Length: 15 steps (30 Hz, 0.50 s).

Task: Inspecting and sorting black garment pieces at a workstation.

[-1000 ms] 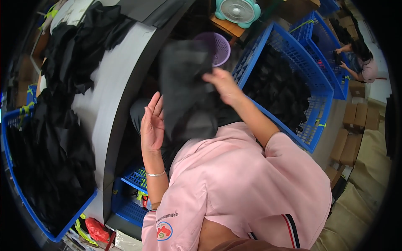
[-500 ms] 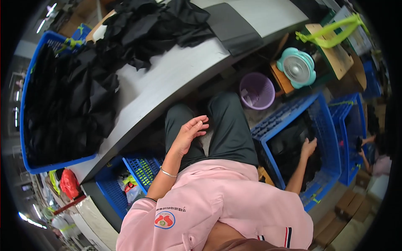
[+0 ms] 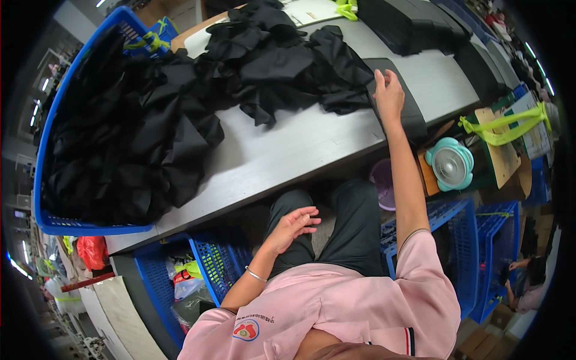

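My left hand [image 3: 292,230] hovers above my lap with its fingers loosely apart and nothing in it. My right hand [image 3: 389,99] is stretched out over the table, fingers slightly bent and apart, holding nothing that I can see. Beneath it lies a flat dark grey sheet [image 3: 410,111]. Just left of that hand, a heap of crumpled black fabric pieces [image 3: 273,72] spreads across the white tabletop [image 3: 288,141]. More black fabric [image 3: 129,138] fills a large blue plastic basket [image 3: 47,174] at the left end.
Stacked black material [image 3: 414,27] lies at the table's far side. On the right are a teal fan [image 3: 451,163], a purple bin [image 3: 384,180] partly behind my arm, and blue crates [image 3: 465,240]. A blue crate [image 3: 159,282] with plastic bags stands lower left. Another person [image 3: 528,282] is far right.
My right hand has left the black material in the right-hand blue crate and swung up over the table. My left hand stays above my lap, and the view has shifted.
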Each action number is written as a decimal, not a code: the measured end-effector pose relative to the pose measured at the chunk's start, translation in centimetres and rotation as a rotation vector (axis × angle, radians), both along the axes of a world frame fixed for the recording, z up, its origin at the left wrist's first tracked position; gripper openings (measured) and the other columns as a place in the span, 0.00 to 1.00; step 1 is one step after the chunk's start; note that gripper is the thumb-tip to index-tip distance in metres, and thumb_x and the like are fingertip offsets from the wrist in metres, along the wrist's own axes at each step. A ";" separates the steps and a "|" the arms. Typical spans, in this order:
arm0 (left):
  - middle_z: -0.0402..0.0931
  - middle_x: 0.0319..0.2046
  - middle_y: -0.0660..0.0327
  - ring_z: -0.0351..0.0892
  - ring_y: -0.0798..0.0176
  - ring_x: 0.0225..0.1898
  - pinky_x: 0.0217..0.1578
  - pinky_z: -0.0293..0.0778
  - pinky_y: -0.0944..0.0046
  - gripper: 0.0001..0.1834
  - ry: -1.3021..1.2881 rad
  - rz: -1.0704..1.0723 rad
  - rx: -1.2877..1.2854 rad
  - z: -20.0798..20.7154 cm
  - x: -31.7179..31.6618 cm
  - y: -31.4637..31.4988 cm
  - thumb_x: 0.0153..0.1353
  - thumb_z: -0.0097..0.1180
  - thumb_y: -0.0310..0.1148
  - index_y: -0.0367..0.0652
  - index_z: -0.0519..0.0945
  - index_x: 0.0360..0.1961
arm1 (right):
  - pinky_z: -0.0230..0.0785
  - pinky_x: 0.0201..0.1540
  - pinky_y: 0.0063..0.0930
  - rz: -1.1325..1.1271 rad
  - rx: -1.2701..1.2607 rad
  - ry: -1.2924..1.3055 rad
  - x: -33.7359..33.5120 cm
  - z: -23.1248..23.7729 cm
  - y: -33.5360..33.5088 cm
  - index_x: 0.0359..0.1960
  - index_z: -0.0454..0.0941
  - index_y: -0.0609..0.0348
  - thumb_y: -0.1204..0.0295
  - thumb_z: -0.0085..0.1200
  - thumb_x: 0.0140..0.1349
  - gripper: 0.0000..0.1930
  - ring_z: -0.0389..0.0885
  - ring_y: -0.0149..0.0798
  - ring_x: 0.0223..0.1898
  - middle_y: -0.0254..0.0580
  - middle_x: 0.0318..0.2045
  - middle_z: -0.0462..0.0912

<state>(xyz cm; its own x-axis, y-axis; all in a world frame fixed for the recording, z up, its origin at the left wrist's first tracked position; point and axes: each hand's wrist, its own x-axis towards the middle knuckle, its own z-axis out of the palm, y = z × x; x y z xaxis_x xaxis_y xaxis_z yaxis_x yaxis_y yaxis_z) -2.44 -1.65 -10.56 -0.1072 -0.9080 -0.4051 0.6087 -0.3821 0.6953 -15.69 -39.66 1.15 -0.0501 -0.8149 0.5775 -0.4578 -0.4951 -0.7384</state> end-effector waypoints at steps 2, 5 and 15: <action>0.71 0.61 0.57 0.75 0.60 0.59 0.56 0.75 0.60 0.25 0.004 -0.022 -0.012 0.2 0.3 0.1 0.73 0.51 0.40 0.39 0.69 0.65 | 0.72 0.31 0.26 -0.029 0.585 0.089 1.8 0.7 -3.2 0.45 0.83 0.65 0.66 0.53 0.69 0.14 0.81 0.33 0.23 0.42 0.31 0.84; 0.72 0.61 0.57 0.75 0.61 0.59 0.56 0.74 0.62 0.25 0.056 -0.033 -0.026 0.3 0.5 -0.1 0.72 0.52 0.40 0.39 0.68 0.66 | 0.71 0.30 0.23 0.243 0.698 -0.191 3.1 1.1 -4.3 0.46 0.83 0.64 0.68 0.55 0.68 0.12 0.80 0.28 0.25 0.37 0.30 0.83; 0.66 0.65 0.49 0.64 0.49 0.66 0.63 0.62 0.48 0.39 -1.487 0.660 -0.767 15.2 1.9 -3.4 0.48 0.73 0.34 0.42 0.73 0.63 | 0.75 0.40 0.33 0.507 -0.230 0.208 1.8 6.9 17.9 0.42 0.82 0.60 0.91 0.59 0.43 0.22 0.83 0.47 0.37 0.45 0.35 0.81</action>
